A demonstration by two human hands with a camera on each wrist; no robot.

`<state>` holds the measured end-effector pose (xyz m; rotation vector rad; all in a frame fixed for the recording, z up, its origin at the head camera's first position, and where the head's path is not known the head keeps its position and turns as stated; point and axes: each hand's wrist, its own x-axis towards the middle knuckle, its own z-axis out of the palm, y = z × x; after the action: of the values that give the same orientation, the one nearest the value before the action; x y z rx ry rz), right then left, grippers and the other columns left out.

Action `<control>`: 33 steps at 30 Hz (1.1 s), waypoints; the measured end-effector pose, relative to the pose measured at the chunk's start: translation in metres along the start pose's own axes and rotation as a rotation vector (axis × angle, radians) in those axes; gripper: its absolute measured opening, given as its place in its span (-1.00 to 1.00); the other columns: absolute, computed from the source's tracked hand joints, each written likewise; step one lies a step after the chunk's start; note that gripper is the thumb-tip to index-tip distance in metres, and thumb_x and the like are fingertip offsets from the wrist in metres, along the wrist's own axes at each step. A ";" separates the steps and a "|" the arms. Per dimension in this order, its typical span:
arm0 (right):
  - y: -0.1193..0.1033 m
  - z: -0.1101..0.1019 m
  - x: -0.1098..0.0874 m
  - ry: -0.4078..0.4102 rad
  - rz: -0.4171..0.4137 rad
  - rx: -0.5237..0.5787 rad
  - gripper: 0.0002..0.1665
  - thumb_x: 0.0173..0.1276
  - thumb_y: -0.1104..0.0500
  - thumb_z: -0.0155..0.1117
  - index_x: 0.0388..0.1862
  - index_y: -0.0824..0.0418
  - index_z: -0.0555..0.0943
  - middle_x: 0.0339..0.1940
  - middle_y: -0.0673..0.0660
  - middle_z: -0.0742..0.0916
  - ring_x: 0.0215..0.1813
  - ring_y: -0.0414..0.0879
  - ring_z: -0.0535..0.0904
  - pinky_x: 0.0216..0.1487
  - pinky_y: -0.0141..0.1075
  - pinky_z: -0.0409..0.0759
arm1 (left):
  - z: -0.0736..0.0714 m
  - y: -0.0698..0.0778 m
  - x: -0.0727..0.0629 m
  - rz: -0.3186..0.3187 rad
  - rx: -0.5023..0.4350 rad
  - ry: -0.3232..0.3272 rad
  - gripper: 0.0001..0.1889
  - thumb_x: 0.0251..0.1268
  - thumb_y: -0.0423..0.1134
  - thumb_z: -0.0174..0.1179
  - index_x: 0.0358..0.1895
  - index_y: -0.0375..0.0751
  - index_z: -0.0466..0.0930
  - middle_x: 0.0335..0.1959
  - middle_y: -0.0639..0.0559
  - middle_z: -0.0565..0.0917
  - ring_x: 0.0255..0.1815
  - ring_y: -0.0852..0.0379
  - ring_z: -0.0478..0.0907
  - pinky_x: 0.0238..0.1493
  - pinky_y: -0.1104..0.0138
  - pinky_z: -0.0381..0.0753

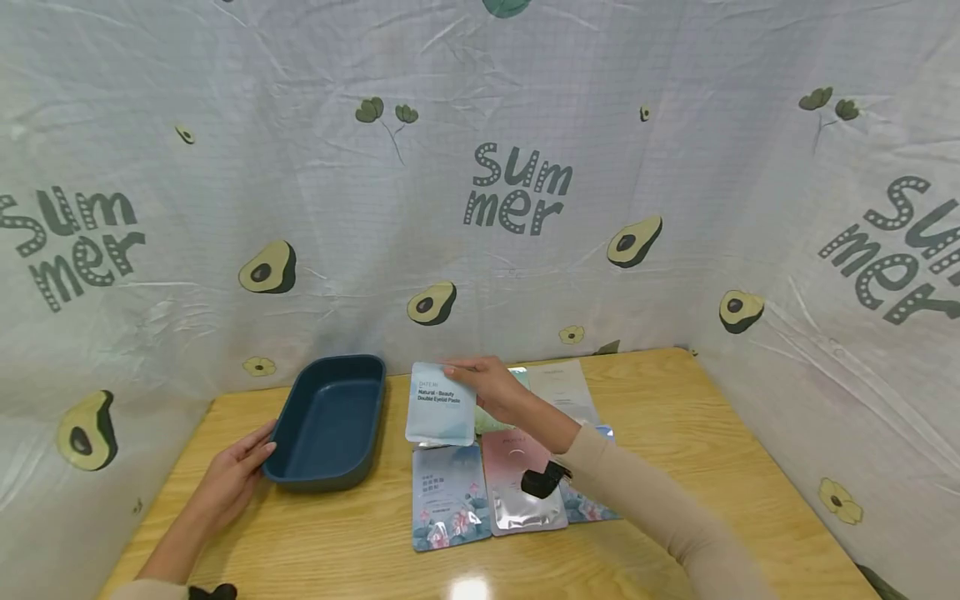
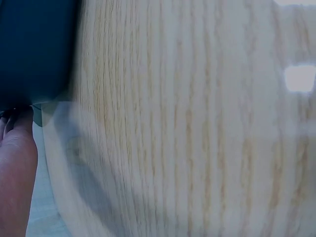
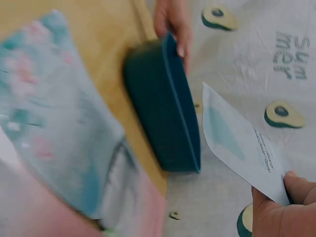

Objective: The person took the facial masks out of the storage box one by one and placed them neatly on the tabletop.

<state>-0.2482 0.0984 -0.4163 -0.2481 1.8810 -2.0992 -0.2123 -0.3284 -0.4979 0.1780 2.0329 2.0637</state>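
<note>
My right hand [image 1: 491,387] pinches a pale blue packet [image 1: 441,408] by its upper right corner, thumb on the printed face. Dark text on it reads "Natural - Beauty Double Eyelid Paste". In the right wrist view the same packet [image 3: 239,143] is raised off the table. My left hand [image 1: 232,475] grips the near left rim of a deep blue plastic bin [image 1: 330,425], with its thumb at the edge. Only part of the bin [image 2: 34,49] and of the left hand [image 2: 17,168] shows in the left wrist view.
Several flat sachets lie close together below the right arm: a blue floral one [image 1: 450,500], a pink and silver one [image 1: 517,467], a second blue one [image 1: 588,508], a green one [image 1: 491,421] and a whitish one [image 1: 573,387]. Patterned sheeting [image 1: 337,208] hangs around the wooden table [image 1: 675,442].
</note>
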 end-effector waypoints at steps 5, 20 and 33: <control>0.015 -0.012 -0.037 0.015 0.022 -0.031 -0.56 0.55 0.18 0.22 0.30 0.36 0.59 0.02 0.23 0.77 -0.08 -0.06 0.75 -0.10 -0.24 0.72 | 0.003 0.002 0.000 -0.051 0.023 0.012 -0.21 0.66 -0.13 -0.04 0.62 -0.38 -0.31 0.63 -0.30 -0.35 0.24 0.75 0.26 0.10 0.70 0.41; 0.076 -0.011 -0.116 -0.027 0.132 0.037 -0.57 0.55 0.22 0.19 0.26 0.47 0.58 0.03 0.35 0.76 0.01 0.18 0.75 -0.08 -0.05 0.73 | 0.003 -0.004 -0.003 -0.002 -0.028 0.009 -0.22 0.66 -0.17 -0.04 0.60 -0.42 -0.34 0.64 -0.14 -0.31 0.13 0.77 0.34 0.14 0.67 0.42; 0.101 0.019 -0.132 -0.076 0.064 -0.235 -0.76 0.46 0.24 0.31 0.03 0.21 0.78 -0.07 0.12 0.80 -0.19 -0.04 0.78 -0.24 -0.28 0.73 | 0.006 -0.001 -0.001 -0.010 -0.032 0.013 -0.22 0.67 -0.16 -0.05 0.62 -0.38 -0.33 0.63 -0.28 -0.38 0.16 0.77 0.31 0.14 0.68 0.40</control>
<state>-0.1063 0.1165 -0.5032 -0.3119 2.0604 -1.8010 -0.2094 -0.3233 -0.4986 0.1487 2.0028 2.0952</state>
